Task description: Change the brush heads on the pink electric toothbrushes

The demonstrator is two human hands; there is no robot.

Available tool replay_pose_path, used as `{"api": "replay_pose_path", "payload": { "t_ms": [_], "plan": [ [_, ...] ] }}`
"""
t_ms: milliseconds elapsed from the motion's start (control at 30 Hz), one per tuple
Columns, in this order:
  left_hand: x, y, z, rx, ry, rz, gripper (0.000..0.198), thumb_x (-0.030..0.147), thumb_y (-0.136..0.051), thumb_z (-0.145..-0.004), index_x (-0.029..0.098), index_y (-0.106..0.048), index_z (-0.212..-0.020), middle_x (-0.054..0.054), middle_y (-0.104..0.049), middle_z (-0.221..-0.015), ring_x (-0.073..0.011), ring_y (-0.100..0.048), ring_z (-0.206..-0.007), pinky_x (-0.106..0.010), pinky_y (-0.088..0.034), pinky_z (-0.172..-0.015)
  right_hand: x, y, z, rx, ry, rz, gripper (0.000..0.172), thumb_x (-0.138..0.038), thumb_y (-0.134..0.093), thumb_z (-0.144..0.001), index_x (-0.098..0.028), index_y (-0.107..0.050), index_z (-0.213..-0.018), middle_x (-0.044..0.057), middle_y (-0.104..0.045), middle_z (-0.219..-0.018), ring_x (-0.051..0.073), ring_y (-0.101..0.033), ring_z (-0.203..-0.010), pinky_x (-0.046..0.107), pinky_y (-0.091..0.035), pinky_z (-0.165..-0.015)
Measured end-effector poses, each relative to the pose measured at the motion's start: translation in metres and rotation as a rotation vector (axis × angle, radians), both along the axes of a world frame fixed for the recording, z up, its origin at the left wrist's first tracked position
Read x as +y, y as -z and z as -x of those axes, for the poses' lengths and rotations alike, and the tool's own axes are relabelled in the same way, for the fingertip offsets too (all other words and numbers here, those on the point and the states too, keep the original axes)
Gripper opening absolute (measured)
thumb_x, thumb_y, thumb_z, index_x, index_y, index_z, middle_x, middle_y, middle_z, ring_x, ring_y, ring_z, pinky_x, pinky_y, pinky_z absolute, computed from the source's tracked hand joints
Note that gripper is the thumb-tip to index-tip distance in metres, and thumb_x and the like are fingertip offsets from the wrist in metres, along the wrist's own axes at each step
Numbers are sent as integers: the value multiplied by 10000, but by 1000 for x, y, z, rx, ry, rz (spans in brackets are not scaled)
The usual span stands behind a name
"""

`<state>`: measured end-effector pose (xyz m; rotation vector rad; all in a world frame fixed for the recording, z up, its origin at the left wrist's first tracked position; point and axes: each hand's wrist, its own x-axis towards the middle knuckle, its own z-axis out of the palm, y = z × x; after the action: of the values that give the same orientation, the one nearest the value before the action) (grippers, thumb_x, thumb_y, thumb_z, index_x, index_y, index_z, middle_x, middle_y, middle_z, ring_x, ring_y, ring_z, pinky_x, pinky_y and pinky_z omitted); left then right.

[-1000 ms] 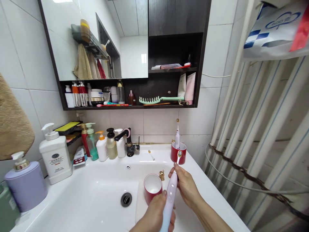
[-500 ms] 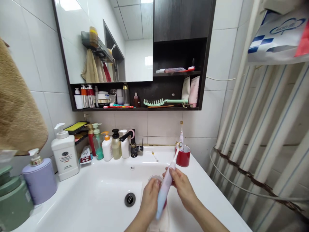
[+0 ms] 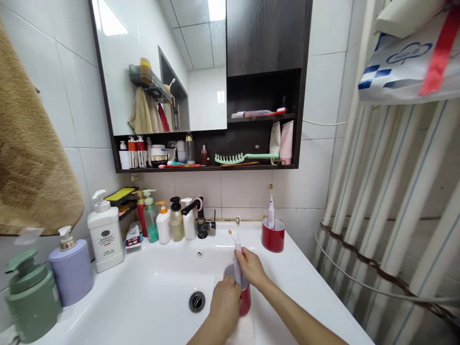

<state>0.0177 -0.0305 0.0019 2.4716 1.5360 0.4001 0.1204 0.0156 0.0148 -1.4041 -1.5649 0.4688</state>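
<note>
My right hand (image 3: 251, 266) pinches an electric toothbrush (image 3: 237, 263) near the top of its pale handle, with the brush head pointing up. The lower handle is inside a red cup (image 3: 245, 303). My left hand (image 3: 226, 296) is closed round the left side of that cup, its fingers partly hidden. A loose brush head (image 3: 232, 234) lies on the sink's back ledge, just behind the toothbrush. To the right stands a second red cup (image 3: 273, 239) with another electric toothbrush (image 3: 271, 213) upright in it.
The white sink (image 3: 158, 297) has a dark drain (image 3: 197, 301) and a black faucet (image 3: 201, 223). Several pump bottles line the left and back ledge, including a purple one (image 3: 72, 273). A cabinet shelf (image 3: 212, 168) overhangs the back. White pipes (image 3: 391, 191) stand at right.
The toothbrush has moved left and turned upright, its handle now down in the red cup. My left hand has shifted onto the cup. The view has tilted slightly up.
</note>
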Motion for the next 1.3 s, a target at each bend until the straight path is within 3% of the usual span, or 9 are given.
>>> {"api": "replay_pose_path", "payload": {
  "t_ms": [167, 267, 367, 467, 567, 800, 1033, 1167, 1300],
  "plan": [
    [10, -19, -5, 39, 49, -54, 269, 133, -329, -610, 174, -540, -771, -39, -509, -845, -169, -451, -762, -256, -318, -621, 8, -14, -9, -14, 48, 6, 300, -382, -322, -672, -165, -530, -670, 39, -560, -568, 165, -505, -565, 263, -352, -540],
    [26, -34, -15, 43, 59, -108, 253, 158, -346, -619, 181, -532, -787, -32, -498, -859, -168, -451, -780, -253, -323, -623, 3, -31, -22, 13, 114, -16, 405, -373, -283, -695, -119, -442, -967, 99, -566, -840, 178, -507, -770, 278, -357, -674],
    [47, -50, -29, 39, 53, -156, 244, 184, -352, -639, 192, -518, -818, -27, -487, -889, -167, -439, -826, -252, -325, -655, -18, -38, -37, 99, 112, -58, 436, -373, -294, -698, -125, -367, -1049, 111, -475, -1037, 164, -442, -925, 264, -344, -749],
    [68, -62, -46, 39, 33, -182, 228, 192, -364, -652, 193, -514, -824, -30, -476, -917, -166, -424, -862, -253, -327, -683, -47, -28, -51, 196, 21, -24, 392, -379, -356, -677, -165, -418, -1000, 87, -499, -1015, 161, -456, -913, 263, -369, -740],
    [86, -68, -61, 48, 8, -182, 198, 176, -381, -660, 178, -515, -805, -40, -474, -916, -165, -423, -864, -265, -334, -692, -66, -15, -59, 215, 43, 41, 370, -371, -395, -658, -161, -461, -955, 93, -517, -991, 163, -489, -857, 264, -386, -724],
    [114, -64, -85, 38, -30, -146, 190, 261, -380, -716, 130, -477, -813, -38, -463, -917, -132, -431, -831, -321, -352, -701, -70, -8, -60, 87, 63, -28, 350, -336, -400, -659, -197, -463, -974, 64, -519, -992, 148, -502, -813, 245, -406, -692],
    [107, -65, -91, -144, -62, -154, 238, 143, -391, -661, 195, -453, -885, -45, -418, -992, -166, -381, -935, -269, -302, -741, -69, -7, -61, 50, 73, -54, 323, -329, -390, -655, -225, -489, -944, 52, -540, -952, 162, -516, -770, 246, -432, -605],
    [89, -64, -61, -322, -97, -148, 307, 134, -413, -626, 205, -431, -924, -32, -385, -1041, -160, -329, -975, -258, -271, -770, -65, 4, -65, 90, 95, -60, 307, -326, -398, -644, -214, -504, -909, 59, -543, -932, 165, -515, -747, 263, -423, -595],
    [65, -63, -25, -526, -163, -66, 284, 128, -431, -595, 161, -463, -874, -43, -464, -848, -138, -436, -773, -249, -318, -659, -59, 6, -63, 177, 84, -11, 330, -324, -391, -643, -162, -493, -912, 36, -552, -697, 140, -502, -609, 255, -401, -561]
  ]
}}
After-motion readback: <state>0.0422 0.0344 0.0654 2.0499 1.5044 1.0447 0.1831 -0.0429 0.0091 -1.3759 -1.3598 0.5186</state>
